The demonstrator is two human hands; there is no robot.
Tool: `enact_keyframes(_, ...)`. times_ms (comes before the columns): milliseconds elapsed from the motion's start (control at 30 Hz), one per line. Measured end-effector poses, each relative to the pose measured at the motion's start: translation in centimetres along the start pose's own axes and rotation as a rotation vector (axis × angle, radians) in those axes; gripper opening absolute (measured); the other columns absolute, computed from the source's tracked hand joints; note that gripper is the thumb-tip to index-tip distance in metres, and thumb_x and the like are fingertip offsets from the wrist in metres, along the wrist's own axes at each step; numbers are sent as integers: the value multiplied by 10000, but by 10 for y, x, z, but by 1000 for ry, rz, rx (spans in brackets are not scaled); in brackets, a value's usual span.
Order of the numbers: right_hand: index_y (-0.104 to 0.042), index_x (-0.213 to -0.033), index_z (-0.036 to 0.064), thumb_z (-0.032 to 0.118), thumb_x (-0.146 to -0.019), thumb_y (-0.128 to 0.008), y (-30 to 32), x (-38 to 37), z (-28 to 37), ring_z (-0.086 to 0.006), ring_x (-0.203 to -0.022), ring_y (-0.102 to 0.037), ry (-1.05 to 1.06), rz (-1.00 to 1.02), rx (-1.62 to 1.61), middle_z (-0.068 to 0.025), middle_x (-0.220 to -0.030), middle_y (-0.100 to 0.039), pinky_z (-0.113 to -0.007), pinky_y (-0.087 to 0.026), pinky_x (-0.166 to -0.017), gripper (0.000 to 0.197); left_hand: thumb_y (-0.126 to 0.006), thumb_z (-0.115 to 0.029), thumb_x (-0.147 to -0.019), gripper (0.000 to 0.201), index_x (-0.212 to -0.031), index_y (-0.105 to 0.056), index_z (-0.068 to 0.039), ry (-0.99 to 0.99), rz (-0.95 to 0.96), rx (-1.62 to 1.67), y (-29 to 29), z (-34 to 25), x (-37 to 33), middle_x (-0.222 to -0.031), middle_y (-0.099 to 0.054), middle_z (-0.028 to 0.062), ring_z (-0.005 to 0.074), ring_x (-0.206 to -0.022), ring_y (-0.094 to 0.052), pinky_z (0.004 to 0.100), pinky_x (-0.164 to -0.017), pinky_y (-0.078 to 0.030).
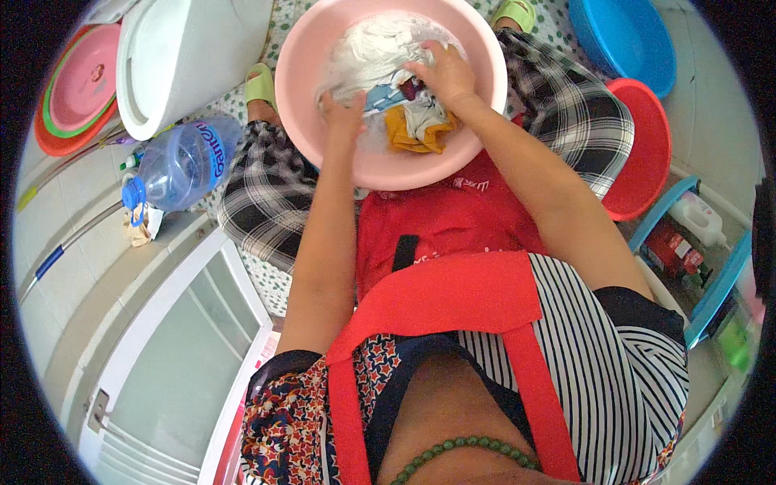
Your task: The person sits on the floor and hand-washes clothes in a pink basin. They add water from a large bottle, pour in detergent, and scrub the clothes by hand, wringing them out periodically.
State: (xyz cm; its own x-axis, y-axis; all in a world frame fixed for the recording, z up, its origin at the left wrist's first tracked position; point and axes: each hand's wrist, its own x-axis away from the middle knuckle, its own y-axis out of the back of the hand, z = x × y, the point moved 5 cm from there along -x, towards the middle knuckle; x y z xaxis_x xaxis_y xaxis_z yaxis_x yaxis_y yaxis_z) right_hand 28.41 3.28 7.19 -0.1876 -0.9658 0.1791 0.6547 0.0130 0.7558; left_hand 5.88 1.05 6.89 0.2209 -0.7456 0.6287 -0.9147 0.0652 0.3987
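A pink basin (299,69) stands between my knees, holding wet laundry in sudsy water. White cloth (380,50) lies at its far side; nearer are a blue piece (385,99), a small dark red piece and a mustard-yellow garment (416,133) with a grey-white part. My left hand (344,115) is at the left edge of the laundry, beside the white cloth, its fingers apart and partly blurred. Over the right side of the pile is my right hand (449,74), thumb and fingers spread, touching the cloth; its outer fingers are partly hidden.
Left of the basin are a white bin (194,56), stacked coloured basins (81,81) and a large clear bottle (182,166). A blue basin (626,40) and a red basin (643,153) stand to the right, with a blue-edged shelf (731,279) of bottles nearer me.
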Motion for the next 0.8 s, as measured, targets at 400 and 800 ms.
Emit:
enact_keyframes(400,-548,-1156,135,140,-807,-522,-53,-6,-1,-377,-945,-584,87,332,245,-182,-1028,-592,-446,-478,-805,349,-495,-393,-864,469,-1206,-537,-75,-260,265,-1040,-83,70,-80,-1157,-559,201,343,-1089,-523,499,-927,-386)
enact_keyframes(800,-636,-1027,91,170,-686,-717,-6,57,85,-209,-789,-624,150,417,-502,-145,-926,-649,-321,-484,-730,359,-478,-440,-890,550,-1243,-435,-20,320,337,952,-38,-5,5,-1175,-515,154,302,-1049,-531,456,-908,-439)
